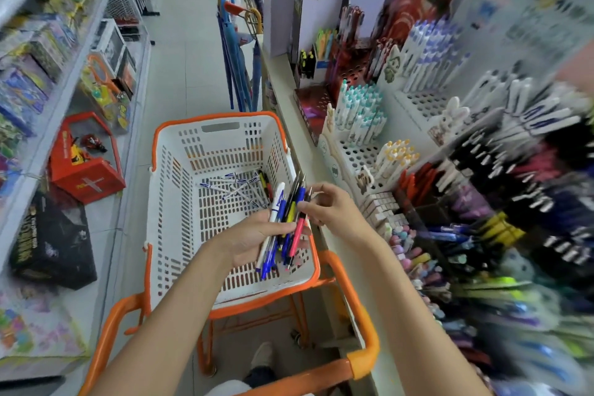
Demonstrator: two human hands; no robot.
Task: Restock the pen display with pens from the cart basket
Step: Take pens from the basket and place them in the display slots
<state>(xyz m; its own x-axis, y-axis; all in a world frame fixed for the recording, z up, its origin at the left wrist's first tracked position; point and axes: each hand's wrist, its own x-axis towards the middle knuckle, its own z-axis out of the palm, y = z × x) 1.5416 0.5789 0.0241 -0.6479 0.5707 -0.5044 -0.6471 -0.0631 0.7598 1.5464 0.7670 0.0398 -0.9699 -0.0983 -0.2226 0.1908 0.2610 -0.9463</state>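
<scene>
My left hand (254,241) grips a bundle of pens (283,228) over the near right corner of the white cart basket (180,202). The bundle mixes blue, white, yellow, black and pink barrels. My right hand (328,207) pinches the upper end of a pink and black pen in that bundle. Several more white and blue pens (234,188) lie loose on the basket floor at the far side. The pen display (456,177) fills the shelf to the right, with racks of upright pens and bins of coloured pens; its right part is blurred.
The orange cart frame and handle (360,360) run below and right of the basket. Umbrellas (238,51) hang ahead at the shelf end. Shelves with boxed toys and a red box (86,161) line the left of the aisle.
</scene>
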